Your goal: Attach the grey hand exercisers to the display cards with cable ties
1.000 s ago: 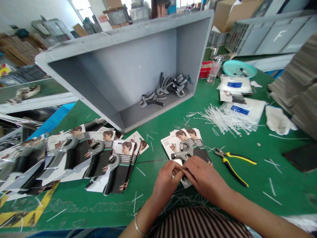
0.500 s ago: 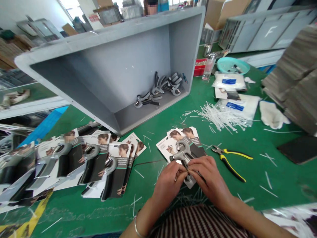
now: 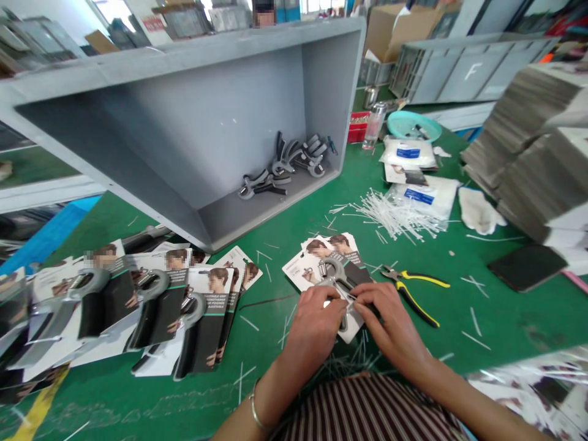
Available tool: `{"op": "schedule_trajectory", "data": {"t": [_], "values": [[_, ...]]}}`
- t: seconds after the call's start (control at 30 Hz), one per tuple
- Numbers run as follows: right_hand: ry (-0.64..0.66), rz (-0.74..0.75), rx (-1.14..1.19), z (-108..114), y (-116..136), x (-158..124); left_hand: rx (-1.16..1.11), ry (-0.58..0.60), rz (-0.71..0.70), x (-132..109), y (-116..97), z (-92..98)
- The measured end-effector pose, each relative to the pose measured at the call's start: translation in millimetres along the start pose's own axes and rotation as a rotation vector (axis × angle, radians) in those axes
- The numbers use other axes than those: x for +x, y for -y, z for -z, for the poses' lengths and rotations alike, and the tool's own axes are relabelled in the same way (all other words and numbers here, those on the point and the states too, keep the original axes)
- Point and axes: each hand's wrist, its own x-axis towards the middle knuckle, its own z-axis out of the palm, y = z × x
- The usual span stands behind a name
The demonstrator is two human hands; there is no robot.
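My left hand [image 3: 315, 323] and right hand [image 3: 390, 321] are both closed directly in front of me, around a grey hand grip exerciser [image 3: 333, 275] that lies on a printed backing card [image 3: 297, 271]. My left hand clasps the exerciser's lower part against the card, while my right hand pinches in from the other side at the same spot. I cannot tell exactly what lies between my fingertips. A silver bangle [image 3: 253, 411] circles my left wrist. Just right of my right hand lie yellow-and-black pliers [image 3: 413, 296], and farther ahead of that hand is a heap of white cable ties [image 3: 399, 217]. Loose ties are scattered across the green work mat [image 3: 514, 324] around my hands. Left of my left hand, more carded exercisers [image 3: 160, 312] lie overlapping in a row. Ahead of my hands, a grey plastic crate [image 3: 184, 104] lies on its side, with bare exercisers [image 3: 275, 174] gathered against its lower wall. Well beyond my right hand sit a white work glove [image 3: 478, 211] and a tall stack of flattened cardboard [image 3: 523, 147].
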Motion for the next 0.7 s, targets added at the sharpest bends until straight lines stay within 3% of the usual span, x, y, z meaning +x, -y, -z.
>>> {"op": "schedule_trajectory", "data": {"t": [0.2,0.43,0.6,0.7], "values": [[-0.096,-0.030,-0.086,-3,-15,-3,-0.053,-0.004,0.019,2,2,-2.4],[0.009,0.163,-0.092,-7,9,-8,-0.129,0.006,0.081,4,2,0.6],[-0.193,-0.030,-0.079,-4,-15,-7,-0.074,-0.019,0.081,4,-1,-4.2],[-0.212,-0.078,-0.060,0,-25,-11,-0.081,-0.029,0.081,5,-1,-8.2]]}}
